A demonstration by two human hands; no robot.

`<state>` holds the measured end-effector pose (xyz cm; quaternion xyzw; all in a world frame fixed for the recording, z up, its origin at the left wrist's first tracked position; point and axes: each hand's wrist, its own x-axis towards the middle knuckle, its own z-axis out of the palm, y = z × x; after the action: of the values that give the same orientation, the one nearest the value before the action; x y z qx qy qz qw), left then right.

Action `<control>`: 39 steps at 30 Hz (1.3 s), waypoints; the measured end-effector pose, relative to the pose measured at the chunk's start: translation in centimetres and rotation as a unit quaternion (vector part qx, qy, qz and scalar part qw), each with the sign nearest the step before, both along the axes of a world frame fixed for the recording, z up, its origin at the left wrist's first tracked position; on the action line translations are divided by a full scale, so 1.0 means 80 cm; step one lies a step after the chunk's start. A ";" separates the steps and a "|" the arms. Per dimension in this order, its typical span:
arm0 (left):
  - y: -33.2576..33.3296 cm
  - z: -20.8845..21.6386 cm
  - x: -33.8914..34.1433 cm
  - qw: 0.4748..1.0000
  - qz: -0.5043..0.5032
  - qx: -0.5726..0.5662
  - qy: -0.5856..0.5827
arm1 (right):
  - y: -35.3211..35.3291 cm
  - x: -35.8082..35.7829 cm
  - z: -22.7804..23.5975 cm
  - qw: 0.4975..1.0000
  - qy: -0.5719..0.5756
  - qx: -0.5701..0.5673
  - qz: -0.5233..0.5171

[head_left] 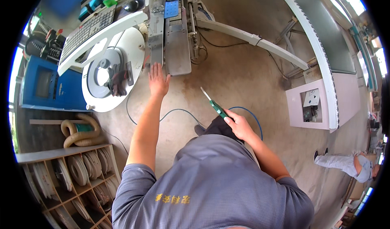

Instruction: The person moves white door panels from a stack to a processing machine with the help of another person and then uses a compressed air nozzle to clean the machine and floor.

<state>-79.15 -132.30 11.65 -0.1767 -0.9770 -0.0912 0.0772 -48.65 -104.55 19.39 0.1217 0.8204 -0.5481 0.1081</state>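
Observation:
My left hand (158, 82) reaches forward with its fingers stretched out flat. Its fingertips overlap the near end of a narrow metal bed (156, 50) on a machine; whether they press on it I cannot tell. Beside that, a wider grey metal plate (178, 52) with rounded corners sticks out. My right hand (240, 125) is closed round a green utility knife (218, 108). The knife's thin silver blade points forward and left, away from the machine, above the concrete floor.
Left of the machine stands a white round reel disc (136, 46) with dark gloves (118, 83) on it. Over it sits a keyboard (89, 30). A blue hose (178, 109) crosses the floor. Lower left, a wooden rack (67, 196) holds coils. A person (345, 164) is at the right.

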 end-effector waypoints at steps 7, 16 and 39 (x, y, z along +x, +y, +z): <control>-0.017 -0.100 0.114 0.981 0.015 0.115 -0.153 | -0.004 0.078 0.051 0.990 -0.084 -0.104 -0.033; 0.052 -0.133 0.318 0.922 -0.103 0.020 -0.373 | 0.006 0.231 0.052 1.000 0.002 0.016 -0.012; -0.166 -0.097 0.580 0.940 -0.115 -0.153 -0.284 | -0.072 0.327 0.069 0.947 -0.241 -0.093 0.190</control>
<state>-32.73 -145.54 3.87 -0.2640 -0.9335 0.0044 -0.2426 -22.49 -110.35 24.94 0.0809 0.7230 -0.5458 0.4158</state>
